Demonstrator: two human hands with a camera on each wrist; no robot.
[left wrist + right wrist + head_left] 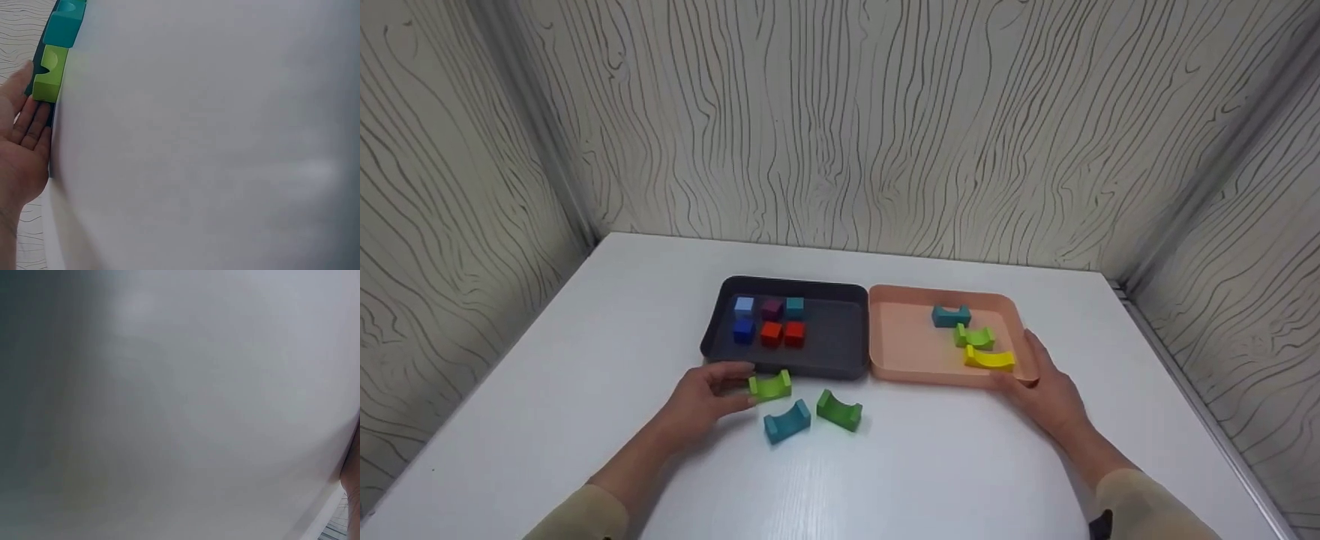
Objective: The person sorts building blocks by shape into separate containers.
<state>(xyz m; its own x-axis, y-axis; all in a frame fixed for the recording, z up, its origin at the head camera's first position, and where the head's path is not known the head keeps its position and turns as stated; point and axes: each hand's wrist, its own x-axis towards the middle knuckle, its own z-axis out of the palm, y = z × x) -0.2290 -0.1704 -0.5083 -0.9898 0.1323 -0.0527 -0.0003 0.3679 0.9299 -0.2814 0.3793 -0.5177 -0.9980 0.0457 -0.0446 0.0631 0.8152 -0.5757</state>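
Note:
In the head view my left hand [701,401] reaches to a light green arch-cut block [770,387] in front of the dark tray [832,367]. Its thumb and fingers spread on either side of the block's left end; the left wrist view shows the fingers fairly straight, tips right at the block [49,84]. Close by lie a teal arch-cut block [787,422] and a darker green one [840,411]. My right hand [1050,394] holds the front right corner of the peach tray [904,337], thumb at the front wall, fingers along the right side.
The dark tray holds several small cubes, among them a red cube [794,334] and a blue cube [743,331]. Inside the peach tray lie teal [952,318], light green [975,339] and yellow [990,361] arch-cut blocks. A patterned wall [840,135] stands behind the white table [885,480].

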